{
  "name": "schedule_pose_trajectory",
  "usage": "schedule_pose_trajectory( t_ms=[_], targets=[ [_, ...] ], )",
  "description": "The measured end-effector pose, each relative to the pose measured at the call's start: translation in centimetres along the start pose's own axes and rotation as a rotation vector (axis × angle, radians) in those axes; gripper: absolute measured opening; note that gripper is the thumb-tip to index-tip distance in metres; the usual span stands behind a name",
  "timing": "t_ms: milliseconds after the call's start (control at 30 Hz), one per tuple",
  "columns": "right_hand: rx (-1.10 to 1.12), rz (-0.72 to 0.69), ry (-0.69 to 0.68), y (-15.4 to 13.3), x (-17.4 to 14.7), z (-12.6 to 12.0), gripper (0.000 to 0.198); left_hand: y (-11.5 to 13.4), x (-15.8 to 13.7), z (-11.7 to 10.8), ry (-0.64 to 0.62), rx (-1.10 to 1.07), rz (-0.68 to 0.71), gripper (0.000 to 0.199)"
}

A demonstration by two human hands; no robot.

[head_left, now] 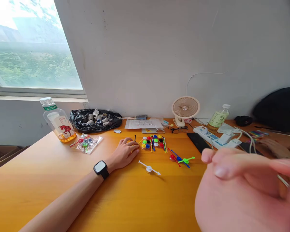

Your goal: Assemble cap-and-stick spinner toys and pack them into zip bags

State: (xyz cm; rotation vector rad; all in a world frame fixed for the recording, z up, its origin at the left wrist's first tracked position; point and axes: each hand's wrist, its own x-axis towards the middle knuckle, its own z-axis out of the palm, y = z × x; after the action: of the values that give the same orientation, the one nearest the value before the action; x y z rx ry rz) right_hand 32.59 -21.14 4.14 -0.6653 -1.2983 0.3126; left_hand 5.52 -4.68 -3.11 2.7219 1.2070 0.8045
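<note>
My left hand (126, 150), with a black watch (101, 169) on the wrist, lies on the table with its fingers stretched out. Its fingertips rest beside a small black stick (135, 138) and rows of coloured round pieces (148, 142) and thin arrows (164, 144). A white spinner arrow (149, 169) on a round base stands just in front of that hand. Farther right, red, blue (179, 159) and green (186, 160) spinners sit close together. My right hand (244, 190) looms large and blurred near the camera, fingers bent; whether anything is in it cannot be made out.
A bottle (59, 124) and a plastic bag of spinners (88, 143) stand at the left. Along the wall are a black bag of scraps (96, 120), papers (142, 123), a fan (185, 108) and glasses (179, 129). A phone (197, 142), power strip (216, 138) and another bottle (218, 119) lie rightward.
</note>
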Motion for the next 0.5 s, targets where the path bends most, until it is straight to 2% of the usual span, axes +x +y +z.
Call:
schedule_pose_trajectory(
  t_ms=[33,67,100,167,233,300,367,500],
  targets=[
    [0.072,-0.068,0.063,-0.8,3.1,2.1,0.032,0.0,0.0,0.0,0.005,-0.002,0.000,0.029],
    [0.100,-0.111,0.026,-1.2,5.7,3.7,0.032,0.0,0.0,0.0,0.011,-0.004,0.000,0.029],
    [0.077,-0.098,-0.068,-1.0,7.6,4.8,0.030,0.1,0.0,0.0,0.019,-0.006,0.000,0.028],
    [-0.116,0.014,-0.450,0.7,9.4,5.6,0.021,0.1,-0.1,0.0,0.038,-0.012,-0.002,0.027],
    [-0.275,0.096,-0.827,3.6,9.3,5.3,0.015,0.1,-0.1,0.1,0.053,-0.018,-0.011,0.025],
    [-0.366,0.051,-1.031,6.5,8.3,4.8,0.010,0.0,0.0,0.2,0.073,-0.022,-0.027,0.023],
    [-0.403,0.027,-1.128,8.7,7.1,4.6,0.012,-0.1,0.1,0.4,0.090,-0.024,-0.041,0.020],
    [-0.371,0.135,-1.214,10.1,5.5,4.7,0.015,-0.1,0.1,0.6,0.117,-0.042,-0.067,0.019]
  ],
)
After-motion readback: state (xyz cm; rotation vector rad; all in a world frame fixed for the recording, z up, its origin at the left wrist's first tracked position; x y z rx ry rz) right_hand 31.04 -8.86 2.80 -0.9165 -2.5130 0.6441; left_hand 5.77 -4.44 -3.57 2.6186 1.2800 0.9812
